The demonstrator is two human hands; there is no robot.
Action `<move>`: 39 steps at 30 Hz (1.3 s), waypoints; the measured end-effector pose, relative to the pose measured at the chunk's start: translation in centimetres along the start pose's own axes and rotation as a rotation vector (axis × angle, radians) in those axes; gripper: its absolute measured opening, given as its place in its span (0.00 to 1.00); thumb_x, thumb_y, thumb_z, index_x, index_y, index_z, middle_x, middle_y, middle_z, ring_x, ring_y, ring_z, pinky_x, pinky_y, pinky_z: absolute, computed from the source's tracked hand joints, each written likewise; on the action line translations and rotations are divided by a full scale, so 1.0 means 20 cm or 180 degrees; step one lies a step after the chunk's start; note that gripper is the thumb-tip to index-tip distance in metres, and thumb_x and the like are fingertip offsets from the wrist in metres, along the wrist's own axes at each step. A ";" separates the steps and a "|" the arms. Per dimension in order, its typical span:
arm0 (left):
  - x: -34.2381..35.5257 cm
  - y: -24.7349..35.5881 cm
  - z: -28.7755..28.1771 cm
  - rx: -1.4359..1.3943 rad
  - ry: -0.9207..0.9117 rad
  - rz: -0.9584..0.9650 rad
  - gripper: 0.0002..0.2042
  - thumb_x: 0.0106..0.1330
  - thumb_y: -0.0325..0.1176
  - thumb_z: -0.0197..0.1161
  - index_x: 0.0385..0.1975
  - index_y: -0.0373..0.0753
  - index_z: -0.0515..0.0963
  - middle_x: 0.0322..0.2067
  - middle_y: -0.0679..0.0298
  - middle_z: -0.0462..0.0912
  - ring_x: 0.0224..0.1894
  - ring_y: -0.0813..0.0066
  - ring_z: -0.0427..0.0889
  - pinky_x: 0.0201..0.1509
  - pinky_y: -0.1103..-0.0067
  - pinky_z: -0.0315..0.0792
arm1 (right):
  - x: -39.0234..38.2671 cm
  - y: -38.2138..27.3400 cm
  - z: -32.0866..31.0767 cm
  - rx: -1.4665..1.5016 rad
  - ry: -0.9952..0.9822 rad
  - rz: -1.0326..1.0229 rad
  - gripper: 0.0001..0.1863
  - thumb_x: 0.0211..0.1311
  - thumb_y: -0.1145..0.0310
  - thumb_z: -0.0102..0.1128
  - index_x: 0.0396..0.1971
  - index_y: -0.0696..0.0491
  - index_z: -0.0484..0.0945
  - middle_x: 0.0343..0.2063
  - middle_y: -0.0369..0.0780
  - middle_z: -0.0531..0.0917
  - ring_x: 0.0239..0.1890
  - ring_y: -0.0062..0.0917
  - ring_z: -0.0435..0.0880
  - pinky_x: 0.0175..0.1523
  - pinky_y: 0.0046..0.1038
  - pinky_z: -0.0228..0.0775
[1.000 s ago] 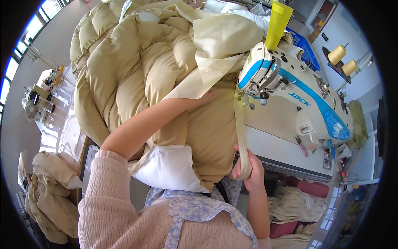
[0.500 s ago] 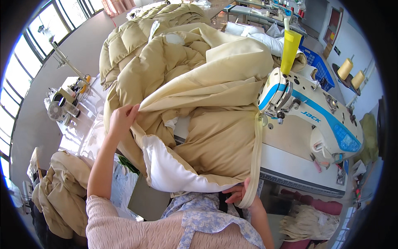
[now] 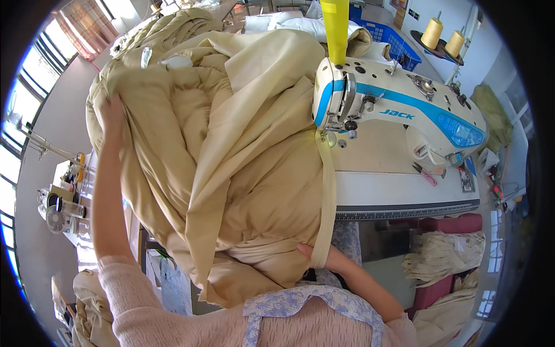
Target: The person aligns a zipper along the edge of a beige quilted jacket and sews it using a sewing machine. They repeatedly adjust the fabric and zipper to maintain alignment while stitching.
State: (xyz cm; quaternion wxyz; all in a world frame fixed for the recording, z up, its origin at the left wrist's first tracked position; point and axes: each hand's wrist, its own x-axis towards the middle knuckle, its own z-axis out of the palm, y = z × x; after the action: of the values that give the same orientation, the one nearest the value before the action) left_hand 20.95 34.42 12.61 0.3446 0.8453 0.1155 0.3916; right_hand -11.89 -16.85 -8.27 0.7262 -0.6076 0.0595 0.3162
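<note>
A large tan padded garment (image 3: 185,115) spreads in thick folds over the sewing table and hangs past its front edge. My left arm stretches far forward, and my left hand (image 3: 111,115) is on the garment's far left side; its fingers are smeared by motion. By the near edge, my right hand (image 3: 315,254) grips the garment, thumb on top and the other fingers hidden under cloth. A long beige strip (image 3: 327,202), perhaps zipper tape, runs from under the needle of the white and blue sewing machine (image 3: 399,107) down across my right wrist.
Pink-handled snips (image 3: 426,174) lie on the machine bed. Two thread cones (image 3: 444,37) stand at the back right, near a blue basket (image 3: 393,43). A small fan (image 3: 55,220) is at left. Cloth bundles (image 3: 448,257) sit below the table at right.
My left hand has moved forward and left, and the garment's cloth has shifted with it. The white inner side is now covered. My right hand stays by the strip; the view has shifted.
</note>
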 end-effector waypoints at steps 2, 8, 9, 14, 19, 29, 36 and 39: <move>0.42 0.38 0.05 -0.0452 0.0642 0.0530 0.26 0.68 0.49 0.56 0.49 0.27 0.80 0.43 0.39 0.85 0.45 0.44 0.84 0.52 0.58 0.75 | 0.05 0.08 0.05 -0.0090 0.0053 -0.0344 0.18 0.75 0.59 0.62 0.43 0.62 0.81 0.36 0.35 0.85 0.38 0.19 0.80 0.42 0.28 0.76; 0.81 0.21 0.51 0.0288 0.0794 0.1234 0.24 0.72 0.51 0.56 0.54 0.35 0.74 0.46 0.43 0.84 0.49 0.38 0.82 0.53 0.54 0.74 | 0.20 0.12 0.20 -0.0649 0.0575 -0.0616 0.17 0.76 0.65 0.59 0.27 0.60 0.76 0.21 0.36 0.78 0.25 0.21 0.73 0.32 0.34 0.69; 0.71 0.05 0.64 0.0505 0.0414 0.0940 0.24 0.74 0.51 0.54 0.57 0.36 0.72 0.49 0.44 0.84 0.54 0.39 0.81 0.56 0.54 0.73 | 0.20 0.13 0.19 -0.0527 0.0581 -0.0770 0.16 0.75 0.65 0.59 0.28 0.60 0.76 0.22 0.36 0.78 0.26 0.21 0.73 0.32 0.34 0.69; 0.19 -0.41 0.55 0.0367 -0.0728 0.0512 0.26 0.75 0.34 0.54 0.73 0.44 0.65 0.63 0.51 0.77 0.66 0.61 0.75 0.68 0.69 0.69 | 0.11 0.06 0.17 0.0241 0.0292 -0.0249 0.13 0.75 0.65 0.60 0.34 0.60 0.79 0.23 0.36 0.78 0.28 0.18 0.77 0.28 0.29 0.73; -0.96 0.90 0.20 -0.0866 -0.1637 0.2480 0.26 0.70 0.19 0.56 0.68 0.40 0.71 0.66 0.55 0.76 0.69 0.60 0.73 0.66 0.69 0.74 | 0.02 -0.03 0.10 -0.0005 0.0112 0.0424 0.13 0.76 0.62 0.60 0.37 0.59 0.77 0.25 0.36 0.81 0.25 0.20 0.83 0.27 0.27 0.78; -1.70 0.43 0.49 0.1349 -0.2407 0.2508 0.32 0.77 0.41 0.54 0.72 0.25 0.56 0.72 0.34 0.58 0.74 0.32 0.57 0.77 0.56 0.57 | -0.21 -0.18 -0.13 -0.0210 -0.0510 0.0995 0.20 0.74 0.55 0.62 0.42 0.61 0.78 0.21 0.40 0.84 0.16 0.26 0.84 0.22 0.28 0.76; -1.59 0.51 0.34 0.0736 -0.2628 0.2081 0.31 0.73 0.41 0.60 0.74 0.38 0.61 0.74 0.46 0.60 0.76 0.45 0.58 0.78 0.59 0.58 | -0.29 0.01 -0.05 -0.0311 0.0282 -0.0262 0.17 0.68 0.63 0.69 0.47 0.59 0.79 0.32 0.41 0.88 0.31 0.25 0.90 0.34 0.28 0.83; -1.70 0.82 0.24 0.0332 -0.2760 0.3045 0.38 0.66 0.42 0.67 0.75 0.41 0.61 0.75 0.56 0.61 0.78 0.57 0.57 0.83 0.59 0.48 | -0.33 -0.08 -0.03 -0.1708 0.0602 -0.1471 0.19 0.60 0.58 0.76 0.43 0.55 0.83 0.33 0.40 0.87 0.35 0.32 0.91 0.40 0.32 0.83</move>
State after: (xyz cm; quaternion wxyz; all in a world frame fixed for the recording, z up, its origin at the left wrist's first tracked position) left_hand 0.65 4.18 1.63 0.1059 0.9005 -0.4047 0.1188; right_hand -16.15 -20.02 -3.94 0.5845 -0.8004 -0.0975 0.0905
